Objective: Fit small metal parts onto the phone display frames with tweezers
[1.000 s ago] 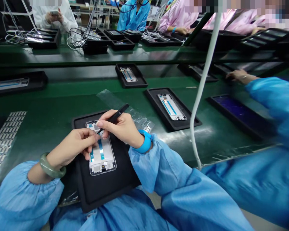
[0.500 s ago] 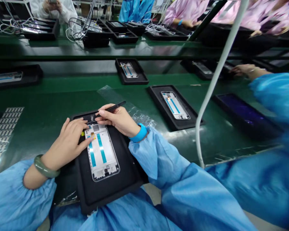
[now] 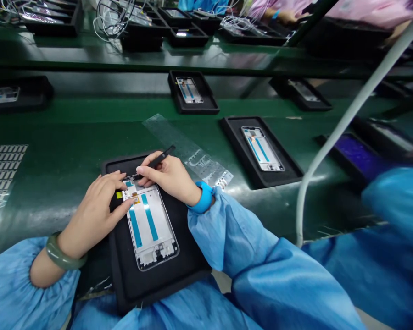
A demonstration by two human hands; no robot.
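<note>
A silver phone frame [image 3: 163,229] with two blue strips lies in a black foam tray [image 3: 124,284] in front of me, its top end away from me. Spread fingers of my left hand [image 3: 92,215] rest along the frame's upper left edge, the thumb touching it near a small orange flex cable [image 3: 136,200]. My right hand [image 3: 170,178] is closed on black tweezers [image 3: 161,157], whose tip points down at the frame's top edge. What the tip touches is too small to make out. A yellow tab [image 3: 119,195] sticks out at the frame's left.
A clear sheet of small parts [image 3: 189,151] lies behind the tray. To the right is another tray with a phone frame [image 3: 263,149]; one more tray [image 3: 209,103] stands farther back. A sticker sheet [image 3: 7,172] is at left. A white cable [image 3: 333,142] hangs before a co-worker's blue sleeve [image 3: 392,197].
My view has tilted down and shifted slightly. My right hand has brought the tweezers lower, onto the frame's top edge. The co-worker's arm at right has drawn back from the far trays.
</note>
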